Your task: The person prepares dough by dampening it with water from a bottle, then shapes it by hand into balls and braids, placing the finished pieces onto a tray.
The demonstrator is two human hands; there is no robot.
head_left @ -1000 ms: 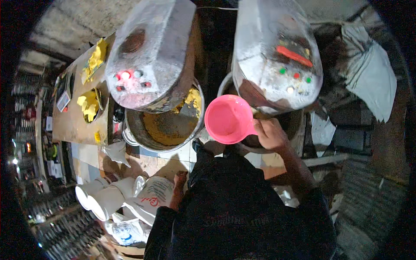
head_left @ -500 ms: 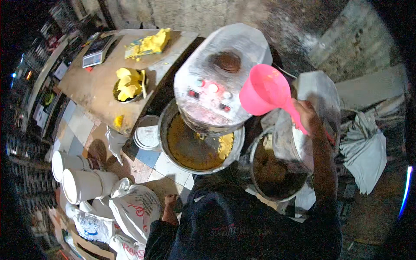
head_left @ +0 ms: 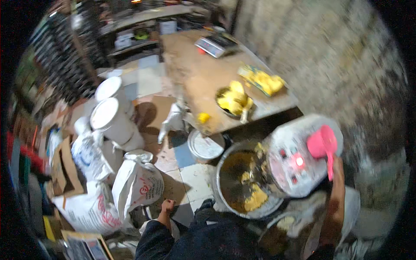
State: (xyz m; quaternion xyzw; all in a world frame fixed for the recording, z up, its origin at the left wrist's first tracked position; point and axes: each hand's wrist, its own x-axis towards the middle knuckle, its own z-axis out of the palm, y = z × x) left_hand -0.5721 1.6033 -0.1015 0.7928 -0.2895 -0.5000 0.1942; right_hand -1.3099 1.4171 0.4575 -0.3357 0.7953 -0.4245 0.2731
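My right hand [head_left: 337,168] is wrapped round the handle of a pink plastic measuring jug [head_left: 319,143], which is over the floury white top of a mixer [head_left: 299,175]; whether it touches the top, I cannot tell. A red light glows on the mixer's panel. Below the mixer head sits a round metal bowl [head_left: 219,190], holding yellowish dough [head_left: 256,198] in lumps along its right side and middle. My left hand [head_left: 167,206] hangs low with fingers curled and nothing visible in it, beside a white printed sack [head_left: 141,182].
A wooden table [head_left: 190,65] carries a scale [head_left: 215,47], a bowl of yellow fat [head_left: 234,99] and a yellow block on its wrapper [head_left: 263,81]. Lidded white buckets [head_left: 105,113] stand at left, with another tub [head_left: 204,146] beside the mixer. A second machine is at lower right.
My view has swung left, showing more table, sacks and buckets. The pink jug, still in my right hand, is now over the mixer's top instead of to its right.
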